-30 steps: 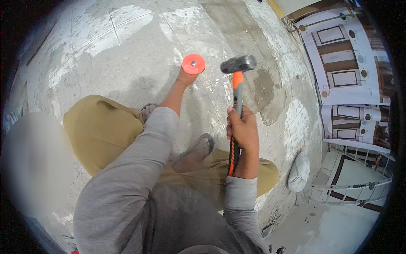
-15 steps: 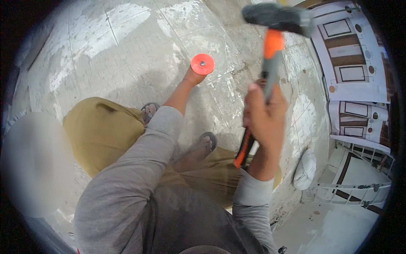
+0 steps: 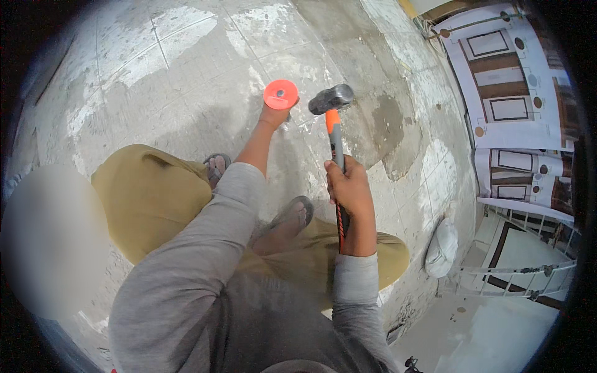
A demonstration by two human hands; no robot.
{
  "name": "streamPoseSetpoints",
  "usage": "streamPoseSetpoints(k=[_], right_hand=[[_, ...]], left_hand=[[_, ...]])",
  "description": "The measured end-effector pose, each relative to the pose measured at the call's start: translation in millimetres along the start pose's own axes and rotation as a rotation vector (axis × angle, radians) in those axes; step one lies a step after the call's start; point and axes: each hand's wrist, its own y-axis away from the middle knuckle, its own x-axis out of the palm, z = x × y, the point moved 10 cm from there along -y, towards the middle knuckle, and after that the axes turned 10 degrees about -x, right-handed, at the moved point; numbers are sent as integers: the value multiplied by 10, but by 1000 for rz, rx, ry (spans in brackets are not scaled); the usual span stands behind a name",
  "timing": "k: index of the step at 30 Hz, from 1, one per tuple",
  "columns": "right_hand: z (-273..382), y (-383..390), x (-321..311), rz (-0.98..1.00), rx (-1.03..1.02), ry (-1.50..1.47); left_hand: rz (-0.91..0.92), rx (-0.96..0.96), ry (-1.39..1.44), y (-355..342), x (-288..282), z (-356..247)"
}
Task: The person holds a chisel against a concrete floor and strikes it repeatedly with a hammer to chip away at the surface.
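My left hand is closed below the round orange-pink guard of a guarded chisel, whose metal striking end shows in the guard's middle. The guard covers most of the fingers, and the chisel's lower end is mostly hidden over the floor. In my right hand is a club hammer with a grey, black and orange handle, the fingers wrapped round it. Its dark steel head is just right of the guard, apart from it.
The grey floor has pale patches, tile lines and a damp-looking stain. My sandalled feet are on it below the chisel. At right are a white sack, printed sheets with panel drawings and a metal ladder.
My right hand has brought the hammer down and to the left, so its head is now close beside the guard. My left hand and the chisel have shifted slightly left.
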Motion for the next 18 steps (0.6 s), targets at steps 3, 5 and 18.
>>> streamPoseSetpoints(k=[3, 5, 18], right_hand=[[82, 1, -179, -54, -47, -19], [297, 48, -218, -79, -35, -96], [721, -323, 55, -71, -433, 292]], left_hand=[[85, -225, 132, -96, 56, 57], [117, -267, 169, -94, 66, 107], [162, -46, -15, 30, 264, -151]])
